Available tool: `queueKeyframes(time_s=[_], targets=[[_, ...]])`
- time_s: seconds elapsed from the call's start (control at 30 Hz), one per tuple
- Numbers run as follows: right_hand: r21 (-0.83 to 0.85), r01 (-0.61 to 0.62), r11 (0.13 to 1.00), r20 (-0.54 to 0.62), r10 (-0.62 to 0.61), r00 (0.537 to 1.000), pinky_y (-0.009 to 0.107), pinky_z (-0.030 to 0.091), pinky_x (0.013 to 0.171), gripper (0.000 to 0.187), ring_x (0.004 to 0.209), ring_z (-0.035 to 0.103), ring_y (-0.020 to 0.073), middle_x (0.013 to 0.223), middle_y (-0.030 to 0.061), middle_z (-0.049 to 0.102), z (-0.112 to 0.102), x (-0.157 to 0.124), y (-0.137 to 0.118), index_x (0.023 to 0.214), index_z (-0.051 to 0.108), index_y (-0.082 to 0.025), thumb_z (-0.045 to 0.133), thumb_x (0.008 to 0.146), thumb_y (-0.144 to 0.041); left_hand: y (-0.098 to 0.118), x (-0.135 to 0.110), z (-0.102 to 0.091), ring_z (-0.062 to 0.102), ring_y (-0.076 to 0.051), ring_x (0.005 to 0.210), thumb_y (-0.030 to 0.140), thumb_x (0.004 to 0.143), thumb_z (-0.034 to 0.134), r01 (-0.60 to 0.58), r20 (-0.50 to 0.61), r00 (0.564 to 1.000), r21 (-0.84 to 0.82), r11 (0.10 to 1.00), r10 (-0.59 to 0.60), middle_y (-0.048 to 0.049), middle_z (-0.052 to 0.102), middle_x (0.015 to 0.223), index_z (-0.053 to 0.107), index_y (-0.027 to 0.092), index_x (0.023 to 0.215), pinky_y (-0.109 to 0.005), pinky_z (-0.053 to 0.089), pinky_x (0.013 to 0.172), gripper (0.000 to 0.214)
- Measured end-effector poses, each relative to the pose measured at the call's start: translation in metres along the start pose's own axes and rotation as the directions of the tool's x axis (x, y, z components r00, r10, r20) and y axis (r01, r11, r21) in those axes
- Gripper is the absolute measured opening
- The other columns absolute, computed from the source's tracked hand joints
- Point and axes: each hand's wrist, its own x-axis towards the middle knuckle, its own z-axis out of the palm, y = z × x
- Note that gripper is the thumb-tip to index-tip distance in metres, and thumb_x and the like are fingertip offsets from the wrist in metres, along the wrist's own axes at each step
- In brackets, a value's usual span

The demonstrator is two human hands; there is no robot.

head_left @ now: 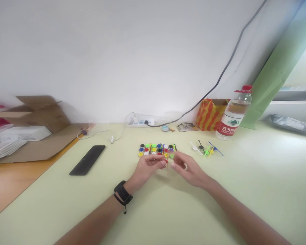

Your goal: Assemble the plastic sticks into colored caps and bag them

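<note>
Between the thumb and forefinger of my left hand (150,166), which wears a black watch on the wrist, a thin red plastic spinner arrow (167,167) is pinched upright. Just right of it is my right hand (187,167), fingers curled with thumb and forefinger a little apart; nothing shows between them. Behind my hands lie rows of small round coloured pieces (142,149), with several coloured arrows (162,148) lying across them; my hands hide the near part. Several assembled spinner arrows (209,150) in white, black, green, yellow and blue lie to the right.
A black phone-like slab (88,160) lies on the left. A power strip (140,123) with cables, glasses (185,126), a striped bag (209,115) and a large water bottle (233,117) stand along the wall. A cardboard box (44,114) is far left.
</note>
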Motion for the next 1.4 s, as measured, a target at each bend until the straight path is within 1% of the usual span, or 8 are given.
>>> queueKeyframes(time_s=[0.07,0.13,0.37,0.83,1.17,1.23,1.3,1.4], targets=[[0.012,-0.055,0.998,0.082,0.053,0.995,0.03,0.031,0.055,0.057,0.053,0.033,0.0121,0.06,-0.0021,0.037,-0.003,0.001,-0.001,0.059,0.049,-0.02,0.042,0.102,-0.057,-0.001,0.0,0.0,0.075,-0.02,0.08,0.033,0.073,0.09,0.008,0.004,1.0,-0.007,1.0,-0.008,-0.0087,0.081,0.092,0.08,0.015,0.099,-0.034,0.061,0.081,0.034],[0.035,-0.066,0.997,0.107,0.062,0.992,0.03,0.027,0.054,0.061,0.053,0.029,0.0119,0.057,-0.003,0.03,-0.005,0.002,-0.004,0.055,0.035,-0.021,0.038,0.103,-0.058,-0.002,0.0,-0.001,0.075,-0.02,0.081,0.033,0.074,0.089,0.009,0.009,1.0,-0.007,1.0,-0.009,-0.0089,0.081,0.093,0.08,0.015,0.101,-0.034,0.061,0.081,0.034],[0.129,-0.019,0.991,-0.012,0.021,1.0,0.029,0.045,0.065,0.031,0.071,0.054,0.0156,0.084,0.0016,0.061,0.0,0.004,-0.011,0.089,0.056,-0.022,0.061,0.095,-0.052,-0.001,-0.001,0.002,0.074,-0.019,0.082,0.033,0.076,0.088,-0.002,0.024,1.0,0.011,1.0,0.002,-0.0089,0.08,0.095,0.078,0.015,0.101,-0.034,0.061,0.082,0.033],[0.092,-0.017,0.996,-0.026,0.02,0.999,0.032,0.051,0.07,0.025,0.08,0.063,0.0183,0.096,0.0046,0.069,0.003,0.004,-0.008,0.105,0.062,-0.024,0.059,0.096,-0.047,0.001,-0.002,0.003,0.074,-0.023,0.098,0.037,0.082,0.082,-0.009,0.112,0.994,0.085,0.996,-0.001,-0.0112,0.078,0.112,0.076,0.017,0.111,-0.038,0.058,0.093,0.035],[0.15,-0.003,0.989,-0.134,0.024,0.991,0.031,0.049,0.063,0.079,0.069,0.057,0.0149,0.102,0.0017,0.06,0.006,0.001,-0.003,0.161,0.01,-0.034,0.056,0.098,-0.046,0.001,0.001,0.001,0.074,-0.022,0.094,0.035,0.076,0.087,0.012,-0.005,1.0,0.02,1.0,-0.012,-0.0102,0.078,0.102,0.076,0.016,0.102,-0.035,0.06,0.086,0.034],[0.182,-0.014,0.983,-0.148,0.041,0.988,0.031,0.048,0.066,0.053,0.07,0.056,0.0149,0.098,0.0016,0.061,0.004,0.001,-0.005,0.149,0.038,-0.031,0.05,0.101,-0.049,0.001,0.001,0.002,0.073,-0.021,0.093,0.034,0.076,0.087,0.011,-0.008,1.0,0.006,1.0,-0.011,-0.0098,0.078,0.101,0.076,0.016,0.101,-0.034,0.06,0.086,0.034],[0.18,-0.064,0.982,-0.054,0.074,0.996,0.032,0.045,0.065,0.042,0.064,0.052,0.0148,0.078,0.0011,0.059,0.001,0.001,-0.007,0.099,0.068,-0.022,0.04,0.104,-0.054,0.002,0.001,0.002,0.073,-0.02,0.089,0.035,0.076,0.088,0.011,-0.009,1.0,0.002,1.0,-0.011,-0.0089,0.079,0.099,0.076,0.016,0.102,-0.034,0.06,0.086,0.034],[0.163,-0.134,0.978,0.128,0.113,0.985,0.032,0.037,0.06,0.07,0.053,0.042,0.0138,0.051,-0.0003,0.042,-0.005,0.002,-0.008,0.049,0.043,-0.021,0.028,0.105,-0.06,0.003,0.0,0.003,0.073,-0.018,0.083,0.036,0.077,0.087,0.014,-0.015,1.0,0.011,1.0,-0.014,-0.008,0.079,0.096,0.076,0.016,0.103,-0.035,0.06,0.085,0.035]])
